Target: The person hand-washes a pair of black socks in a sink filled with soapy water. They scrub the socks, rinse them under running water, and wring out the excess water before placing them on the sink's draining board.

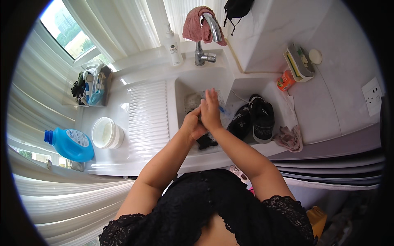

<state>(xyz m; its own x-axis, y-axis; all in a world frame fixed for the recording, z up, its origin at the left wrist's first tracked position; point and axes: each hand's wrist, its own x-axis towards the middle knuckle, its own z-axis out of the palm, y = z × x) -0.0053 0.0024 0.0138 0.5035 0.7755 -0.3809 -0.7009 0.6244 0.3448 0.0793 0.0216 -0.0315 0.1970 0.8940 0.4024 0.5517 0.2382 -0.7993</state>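
Over the white sink basin (179, 96) my two hands meet. My right hand (210, 110) is open, its fingers stretched upward and its palm edge against my left hand (193, 126). The left is curled closed beside it; whether anything is inside its fingers is hidden. Below the hands a black soft item (206, 141) lies in sudsy water, mostly covered by them. A small blue object (221, 109) shows just right of my right fingers, too little of it to name. A pair of black shoes stands to the right: one shoe (262, 119) upright, the other (240, 123) leaning beside it.
A chrome faucet (200, 55) carries a pink cloth (193, 25). Left are a ribbed washboard (148, 110), white tub (107, 133), blue detergent bottle (74, 143) and clear bin (92, 86). A pump bottle (173, 47) stands behind; an orange container (286, 80) and rag (289, 138) sit right.
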